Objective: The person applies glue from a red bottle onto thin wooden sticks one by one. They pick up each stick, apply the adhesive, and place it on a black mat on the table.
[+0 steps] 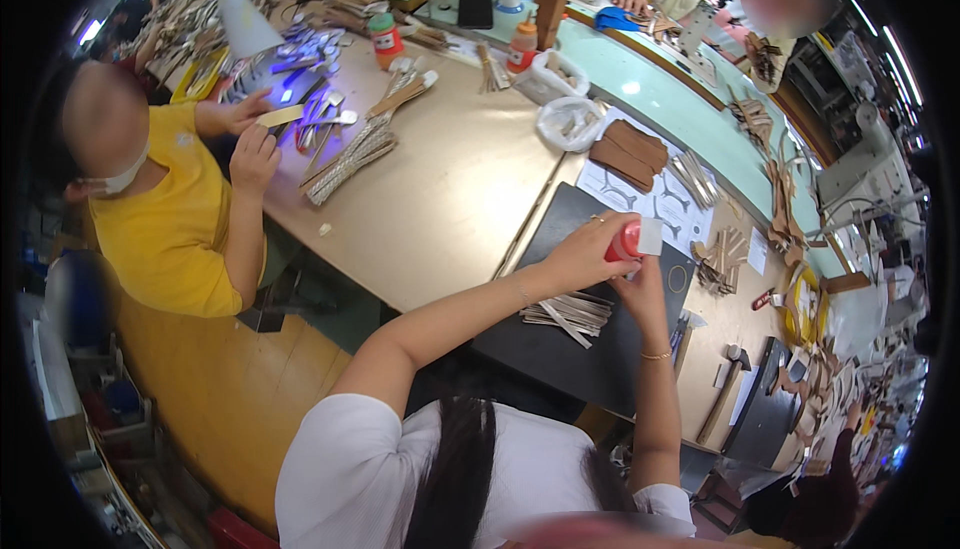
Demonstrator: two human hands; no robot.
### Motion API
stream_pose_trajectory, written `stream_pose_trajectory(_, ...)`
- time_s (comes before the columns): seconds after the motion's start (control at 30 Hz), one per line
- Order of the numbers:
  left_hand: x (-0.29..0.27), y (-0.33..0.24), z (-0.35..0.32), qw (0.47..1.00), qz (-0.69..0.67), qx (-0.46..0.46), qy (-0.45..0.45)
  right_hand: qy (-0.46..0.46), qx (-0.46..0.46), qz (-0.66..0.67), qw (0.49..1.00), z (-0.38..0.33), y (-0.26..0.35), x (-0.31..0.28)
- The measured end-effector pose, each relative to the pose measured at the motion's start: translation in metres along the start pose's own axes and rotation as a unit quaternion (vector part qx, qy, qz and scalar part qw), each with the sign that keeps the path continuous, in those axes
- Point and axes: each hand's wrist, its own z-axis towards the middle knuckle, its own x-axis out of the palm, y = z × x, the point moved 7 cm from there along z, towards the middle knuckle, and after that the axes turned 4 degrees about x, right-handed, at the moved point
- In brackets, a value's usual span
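Observation:
Over the black board, both of my hands are closed around a red plastic bottle. My left hand wraps its left side. My right hand grips it from below and to the right. A flat white piece shows at its right side; I cannot tell whether it belongs to the bottle. Just below my hands, a bundle of thin pale strips lies on the board, one strip askew. A thin yellowish ring rests right of my right hand.
Printed sheets lie beyond the board, under stacked brown leather pieces. A hammer lies at the right. White plastic bags stand behind. At left, a person in a yellow top handles a pale yellow strip.

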Motion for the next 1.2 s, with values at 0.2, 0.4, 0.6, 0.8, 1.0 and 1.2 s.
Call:
stream_pose_trajectory(0.2,0.001,-0.004,0.003,0.998,0.005,0.022,-0.051,-0.138,-0.088,-0.116,0.980,-0.031,0.068,-0.057)
stream_pose_trajectory(0.4,0.006,-0.009,0.008,0.997,-0.005,0.056,-0.048,-0.149,-0.240,-0.349,0.894,-0.030,0.126,-0.031)
stream_pose_trajectory(0.6,0.000,-0.008,0.007,0.989,-0.033,0.090,-0.114,-0.157,-0.293,-0.362,0.871,-0.022,0.138,-0.025)
stream_pose_trajectory(0.8,0.010,0.001,0.009,0.994,-0.081,0.011,-0.079,-0.151,-0.128,-0.152,0.968,-0.010,0.113,-0.054)
stream_pose_trajectory(1.0,0.008,-0.006,0.008,0.995,-0.026,0.041,-0.088,-0.106,0.032,0.288,0.951,0.008,0.053,-0.061)
stream_pose_trajectory(1.2,0.010,-0.003,0.010,0.996,-0.032,0.033,-0.072,-0.083,0.034,0.406,0.910,-0.008,0.046,-0.065)
